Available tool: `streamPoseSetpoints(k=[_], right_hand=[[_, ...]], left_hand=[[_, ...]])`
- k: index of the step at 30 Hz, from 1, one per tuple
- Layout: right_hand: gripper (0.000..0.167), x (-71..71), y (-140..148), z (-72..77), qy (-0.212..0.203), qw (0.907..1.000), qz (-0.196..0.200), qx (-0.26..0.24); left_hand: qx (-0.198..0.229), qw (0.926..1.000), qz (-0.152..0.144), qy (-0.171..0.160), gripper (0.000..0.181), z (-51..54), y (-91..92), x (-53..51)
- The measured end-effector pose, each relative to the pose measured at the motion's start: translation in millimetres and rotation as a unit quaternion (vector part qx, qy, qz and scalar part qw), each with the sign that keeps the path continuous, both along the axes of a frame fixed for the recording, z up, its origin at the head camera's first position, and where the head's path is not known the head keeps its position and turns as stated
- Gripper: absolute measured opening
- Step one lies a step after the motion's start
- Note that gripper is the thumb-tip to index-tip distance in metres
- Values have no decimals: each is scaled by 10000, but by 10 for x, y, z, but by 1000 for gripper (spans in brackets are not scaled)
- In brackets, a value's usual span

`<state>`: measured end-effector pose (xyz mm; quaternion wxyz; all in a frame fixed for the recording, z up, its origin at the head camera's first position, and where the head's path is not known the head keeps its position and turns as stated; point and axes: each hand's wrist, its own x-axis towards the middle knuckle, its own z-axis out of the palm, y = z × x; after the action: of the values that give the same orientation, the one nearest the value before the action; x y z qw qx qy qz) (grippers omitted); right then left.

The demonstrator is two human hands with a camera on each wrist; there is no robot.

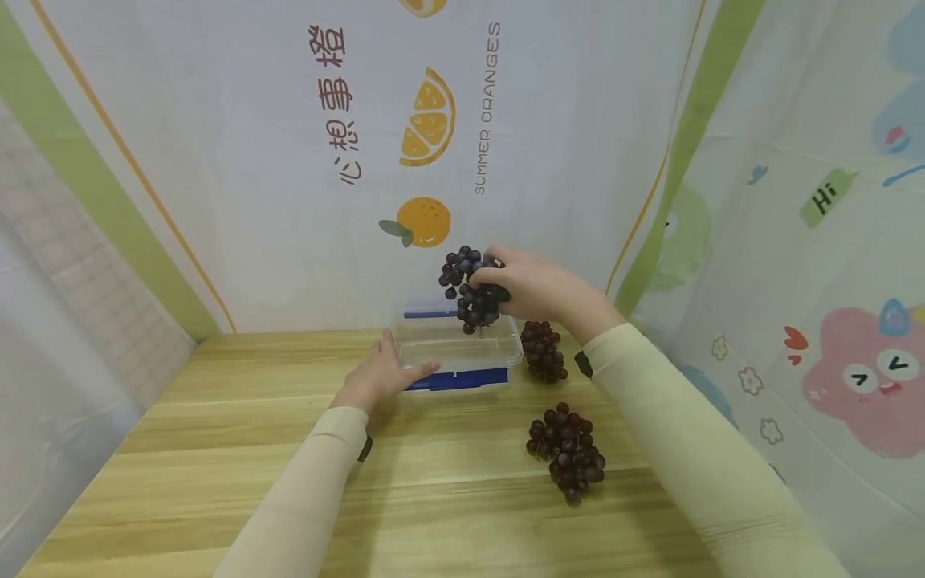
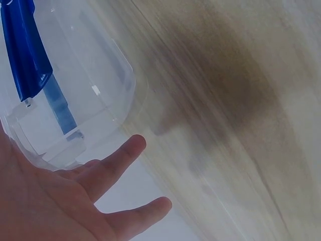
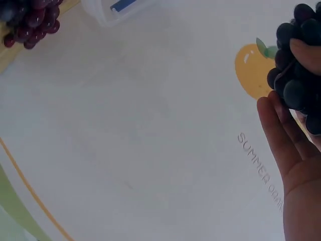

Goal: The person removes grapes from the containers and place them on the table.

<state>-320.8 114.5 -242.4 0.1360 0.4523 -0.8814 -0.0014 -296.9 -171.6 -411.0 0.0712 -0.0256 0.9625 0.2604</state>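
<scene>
My right hand [image 1: 535,285] holds a bunch of dark grapes [image 1: 470,309] in the air over a clear plastic container [image 1: 433,353] with blue latches. In the right wrist view, the thumb and fingers lie on either side of the dark grapes [image 3: 296,75]. At the container's left end rests my left hand [image 1: 379,373], its thumb along the front rim by the blue latch [image 1: 466,379]. The left wrist view shows straight fingers [image 2: 115,168] beside the container's corner [image 2: 108,95]. Inside the container, bare clear plastic shows under the raised bunch.
One bunch of reddish grapes [image 1: 543,351] lies against the container's right side. Another bunch [image 1: 567,453] sits nearer on the wooden table [image 1: 253,466]. A printed white cloth [image 1: 578,120] hangs behind the table, and a patterned cloth [image 1: 817,265] hangs on the right.
</scene>
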Motion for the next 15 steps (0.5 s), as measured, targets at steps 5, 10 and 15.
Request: streamPoseSetpoints(k=[5,10,15], right_hand=[[48,83,164,-51,-291,9981,-84,-536],[47,246,323,-42,-451,9946,-321,-882],[48,423,439,-58,-185,9937,-237,-1083]], left_hand=[[46,10000,5,50,142,-22,-2,-8],[22,10000,-40,67,141,-27,2,-13],[-20,10000,-35,67,141,-19,14,-6]])
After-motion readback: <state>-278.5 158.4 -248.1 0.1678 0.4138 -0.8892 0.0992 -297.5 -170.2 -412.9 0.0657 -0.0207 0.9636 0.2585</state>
